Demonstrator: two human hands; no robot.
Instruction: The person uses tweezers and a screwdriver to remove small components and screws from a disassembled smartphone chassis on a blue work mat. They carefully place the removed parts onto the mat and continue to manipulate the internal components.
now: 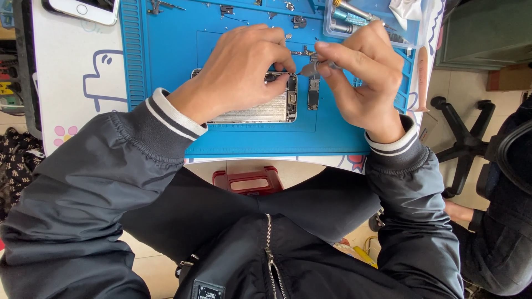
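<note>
Blue mat (166,50) on white desk (66,72); office chair (463,138) beside.

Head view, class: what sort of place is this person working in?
Probably a phone repair bench: a blue work mat, an opened phone under the left hand, the right hand holding a fine tool, small parts scattered above.

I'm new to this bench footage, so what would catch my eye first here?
The bright blue work mat fills the desk's middle. On it lies an opened phone, its insides showing, with the left hand pressed on its top edge. The right hand pinches a thin metal tool beside it.
</note>
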